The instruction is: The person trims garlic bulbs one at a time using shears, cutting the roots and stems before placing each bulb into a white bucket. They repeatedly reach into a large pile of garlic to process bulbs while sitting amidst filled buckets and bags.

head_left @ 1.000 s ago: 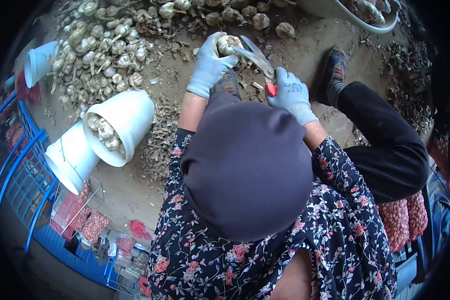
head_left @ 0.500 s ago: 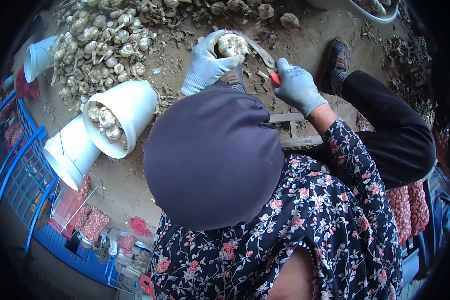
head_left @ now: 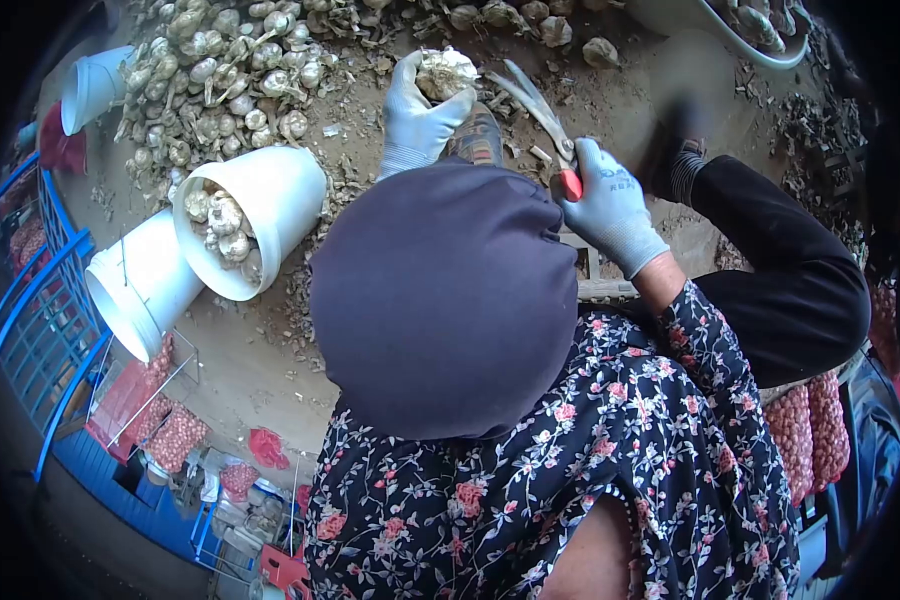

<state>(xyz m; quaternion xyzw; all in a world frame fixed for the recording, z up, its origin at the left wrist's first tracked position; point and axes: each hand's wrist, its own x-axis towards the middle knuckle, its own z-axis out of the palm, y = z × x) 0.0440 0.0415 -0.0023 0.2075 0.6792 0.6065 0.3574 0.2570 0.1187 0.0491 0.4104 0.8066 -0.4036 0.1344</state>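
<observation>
My left hand [head_left: 415, 120], in a pale grey-blue work glove, is wrapped round a garlic bulb [head_left: 447, 73], with thumb and fingers on its sides. In my right hand [head_left: 613, 205], gloved alike, is a pair of pruning shears [head_left: 545, 115] with red handles. Their metal blades are spread and point up and left, a short way right of the bulb and apart from it. My palm hides most of the handles. A dark head covering [head_left: 445, 300] fills the middle of the view and hides the left forearm.
A large garlic heap [head_left: 230, 75] lies at upper left. A tilted white bucket [head_left: 280, 210] holds bulbs, beside another white bucket [head_left: 145, 285]. Another tub [head_left: 785, 60] stands at upper right. Dry scraps litter the ground. Filled net sacks [head_left: 795, 430] lie at lower right.
The shears have moved right and down, away from the bulb, and their blades now show spread apart. My left hand still holds the bulb, slightly higher and turned. The whole view has shifted a little.
</observation>
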